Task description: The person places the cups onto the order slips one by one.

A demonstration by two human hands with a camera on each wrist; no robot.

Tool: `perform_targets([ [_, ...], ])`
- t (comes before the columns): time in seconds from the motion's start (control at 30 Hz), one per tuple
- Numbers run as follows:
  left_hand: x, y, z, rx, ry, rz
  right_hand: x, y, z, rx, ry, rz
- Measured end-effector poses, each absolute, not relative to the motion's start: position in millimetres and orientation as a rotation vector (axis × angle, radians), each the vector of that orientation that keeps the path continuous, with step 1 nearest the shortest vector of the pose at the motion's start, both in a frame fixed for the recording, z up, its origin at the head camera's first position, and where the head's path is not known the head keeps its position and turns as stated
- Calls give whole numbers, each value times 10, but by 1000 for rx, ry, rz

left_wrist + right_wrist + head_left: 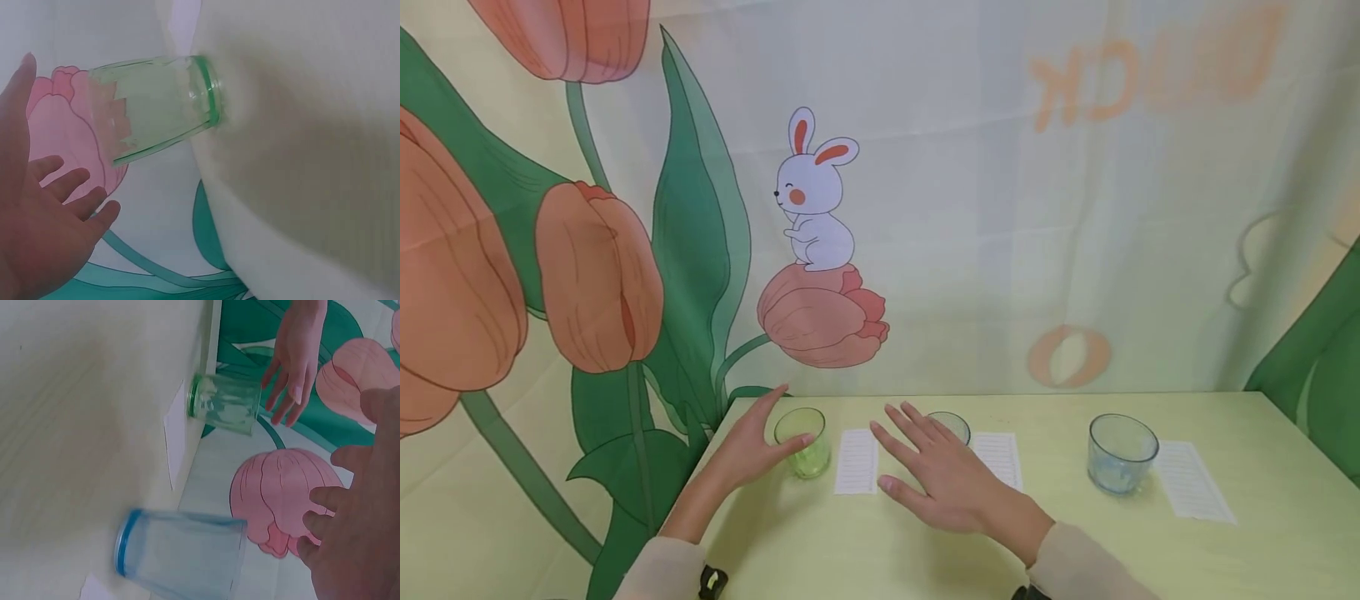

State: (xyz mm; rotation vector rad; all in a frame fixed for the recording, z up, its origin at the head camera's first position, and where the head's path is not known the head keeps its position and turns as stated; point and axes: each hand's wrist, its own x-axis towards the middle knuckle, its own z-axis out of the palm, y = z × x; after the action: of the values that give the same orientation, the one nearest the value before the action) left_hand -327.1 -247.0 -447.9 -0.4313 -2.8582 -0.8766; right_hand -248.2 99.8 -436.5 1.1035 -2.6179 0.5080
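Observation:
A green glass (811, 462) stands upright at the left of the table. Thumb and fingers spread, my left hand (748, 446) hovers at its rim; the left wrist view shows the palm turned toward the glass (150, 106), with a gap between them. My right hand (955, 483) is held above the table, fingers extended and apart, holding nothing. Behind it, a bluish glass (957, 425) is mostly hidden in the head view. From the right wrist, that glass (187, 553) shows a blue base and stands clear of the fingers.
Farther right stands another bluish glass (1122, 458). Printed paper slips lie beside the glasses: one by the green glass (856, 462), one partly behind my right hand (1000, 454), one at the right (1195, 482). A curtain with tulips and a rabbit (820, 208) hangs behind the table.

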Motion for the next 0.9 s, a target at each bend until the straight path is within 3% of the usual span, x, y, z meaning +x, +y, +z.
perform_targets([
  [0.9, -3370, -2465, -4785, -322, -2833, -1185, -2629, 559, -4962, 1253, -2901, 350],
])
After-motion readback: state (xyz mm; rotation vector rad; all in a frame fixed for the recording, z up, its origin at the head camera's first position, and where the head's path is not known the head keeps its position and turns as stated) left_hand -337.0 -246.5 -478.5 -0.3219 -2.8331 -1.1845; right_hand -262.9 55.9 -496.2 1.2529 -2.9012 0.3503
